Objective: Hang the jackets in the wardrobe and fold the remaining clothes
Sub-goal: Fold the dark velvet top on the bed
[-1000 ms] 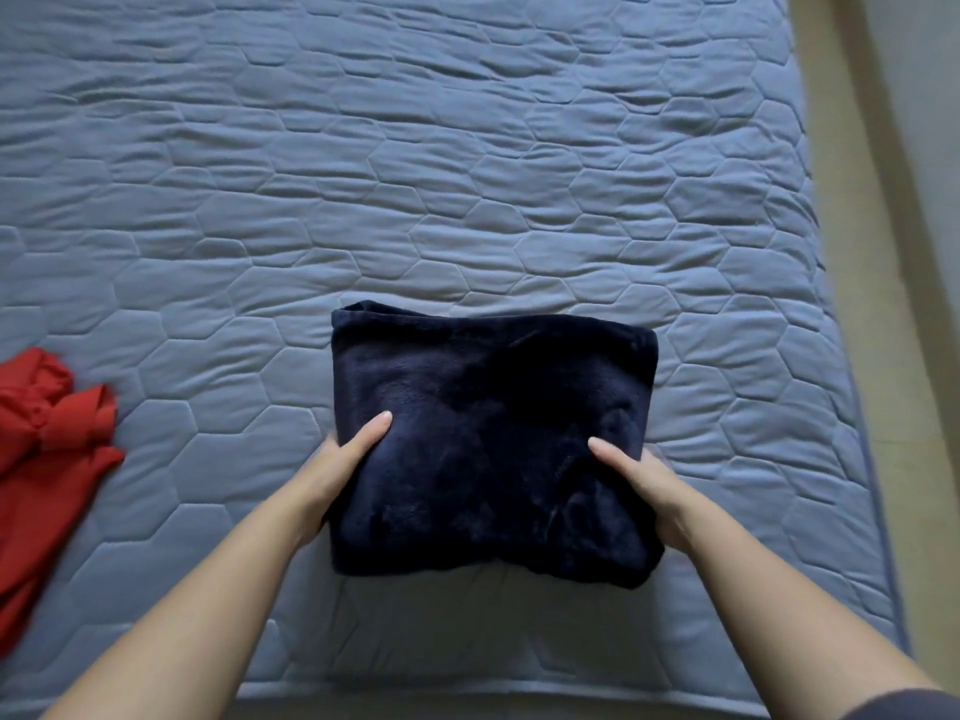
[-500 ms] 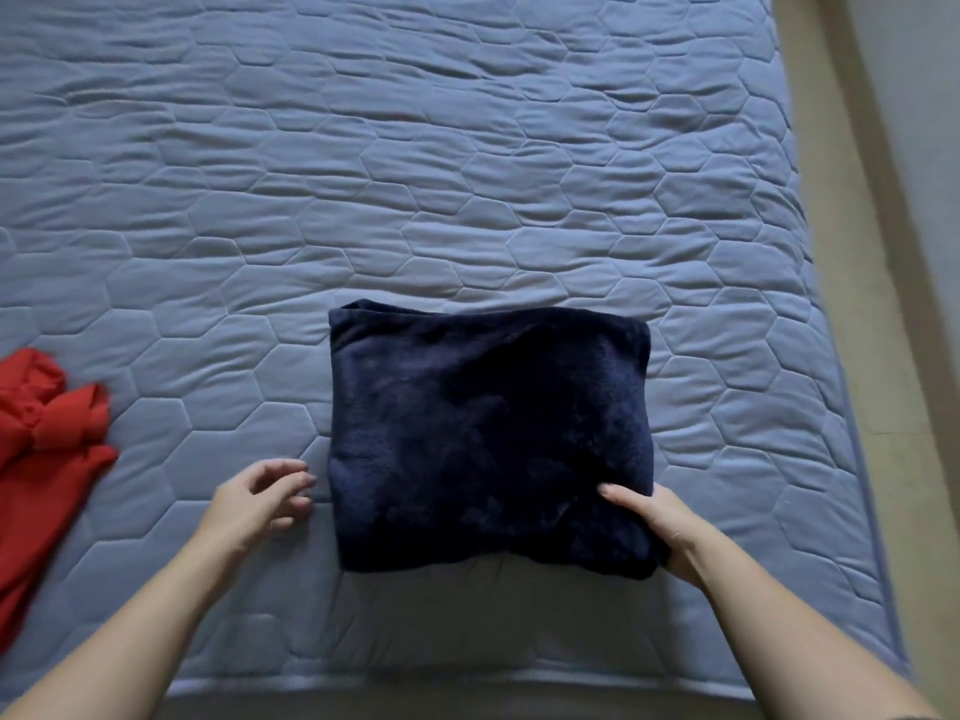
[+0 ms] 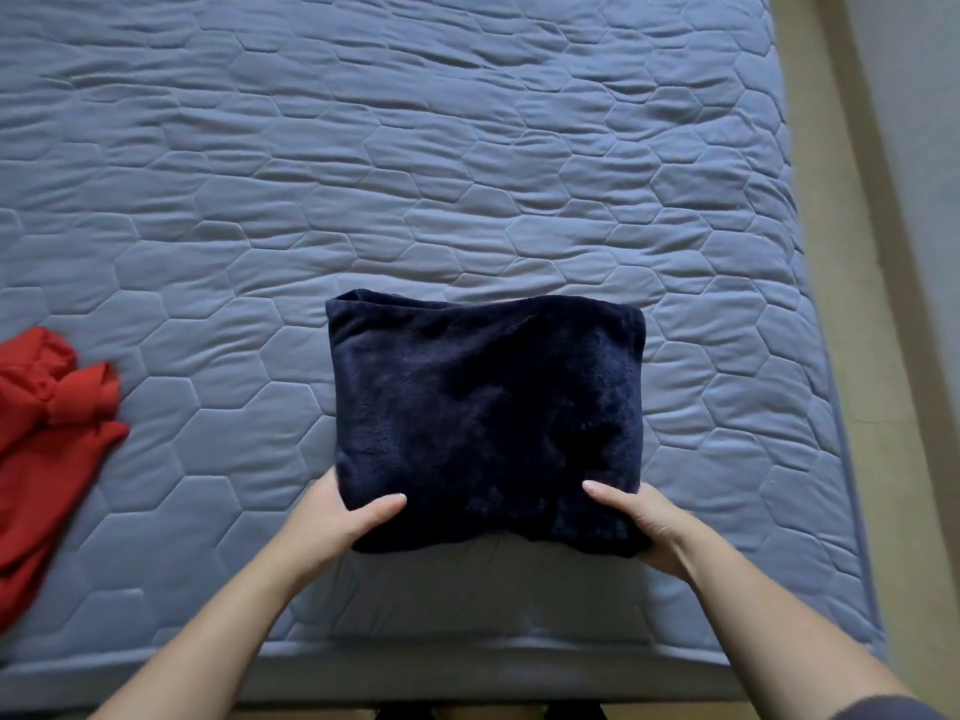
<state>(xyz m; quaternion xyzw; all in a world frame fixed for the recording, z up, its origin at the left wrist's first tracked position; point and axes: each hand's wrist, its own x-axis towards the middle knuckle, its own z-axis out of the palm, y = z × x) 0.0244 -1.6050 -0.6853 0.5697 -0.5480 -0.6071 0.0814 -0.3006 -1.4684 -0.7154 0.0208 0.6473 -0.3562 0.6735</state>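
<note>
A: Bed [image 3: 467, 174] first. Where did the folded navy fleece [image 3: 488, 407] lie?
B: Centre, toward the 6 o'clock edge. Red garment [image 3: 41, 433] lay crumpled at 9.
A: Handling?
B: Probably soft, light and floppy, so best taken at the near corners. Left hand [image 3: 332, 517] and right hand [image 3: 644, 517] pinched them, thumbs on top, fingers hidden under. No labels were readable.

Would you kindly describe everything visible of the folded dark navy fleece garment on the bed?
The folded dark navy fleece garment looks plush and thick, folded into a rough rectangle with a slightly rumpled far edge. It lies flat on the grey-blue quilted bed cover, near its front edge. The left hand and right hand grip its near corners, thumbs on top.
</note>
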